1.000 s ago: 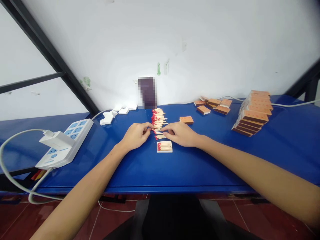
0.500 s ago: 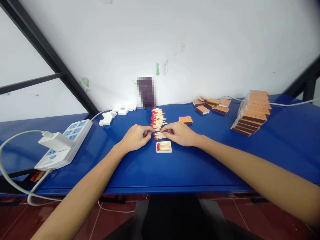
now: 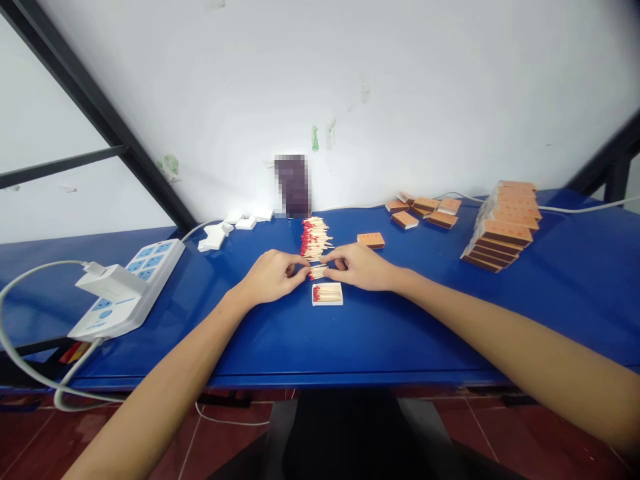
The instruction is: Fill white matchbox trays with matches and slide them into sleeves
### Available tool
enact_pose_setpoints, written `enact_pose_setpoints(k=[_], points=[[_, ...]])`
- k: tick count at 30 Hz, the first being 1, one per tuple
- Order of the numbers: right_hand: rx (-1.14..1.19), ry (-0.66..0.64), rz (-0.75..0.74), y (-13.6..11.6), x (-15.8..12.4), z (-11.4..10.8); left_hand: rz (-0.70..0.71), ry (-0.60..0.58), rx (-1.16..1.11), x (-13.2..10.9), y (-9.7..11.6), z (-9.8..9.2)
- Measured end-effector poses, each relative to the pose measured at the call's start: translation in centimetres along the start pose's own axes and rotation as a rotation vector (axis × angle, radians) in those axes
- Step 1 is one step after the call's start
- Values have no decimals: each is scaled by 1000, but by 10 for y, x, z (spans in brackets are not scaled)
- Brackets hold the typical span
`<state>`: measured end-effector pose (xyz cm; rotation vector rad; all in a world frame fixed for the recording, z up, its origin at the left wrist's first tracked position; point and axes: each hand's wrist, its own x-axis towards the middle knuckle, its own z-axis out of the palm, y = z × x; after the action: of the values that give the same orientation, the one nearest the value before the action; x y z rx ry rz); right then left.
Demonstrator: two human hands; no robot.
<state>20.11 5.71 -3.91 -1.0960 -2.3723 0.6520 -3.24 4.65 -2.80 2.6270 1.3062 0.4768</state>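
Note:
A small bundle of red-headed matches (image 3: 319,272) lies on the blue table between my two hands. My left hand (image 3: 273,275) pinches the bundle at the red heads. At the plain wooden ends, the curled fingers of my right hand (image 3: 359,267) close on the same bundle. Just behind it is a long pile of matches (image 3: 316,238), heads to the left. Nearer to me sits a white matchbox tray (image 3: 342,294), partly filled with matches lying the same way.
An orange matchbox sleeve (image 3: 371,240) lies beyond my right hand, with several more sleeves (image 3: 425,205) behind. Stacked matchboxes (image 3: 505,230) stand at the right. White trays (image 3: 215,237) lie at the back left. A power strip (image 3: 155,267) with a plugged-in charger (image 3: 114,283) is at the left.
My left thumb has moved slightly right, onto the heads of the small bundle. The right fingers have closed in on its other end. The filled tray has stayed in place.

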Motion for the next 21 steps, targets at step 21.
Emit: enact_pose_setpoints(k=[21], points=[[-115, 43, -82, 1, 0, 6, 31, -23, 4, 0, 1, 3]])
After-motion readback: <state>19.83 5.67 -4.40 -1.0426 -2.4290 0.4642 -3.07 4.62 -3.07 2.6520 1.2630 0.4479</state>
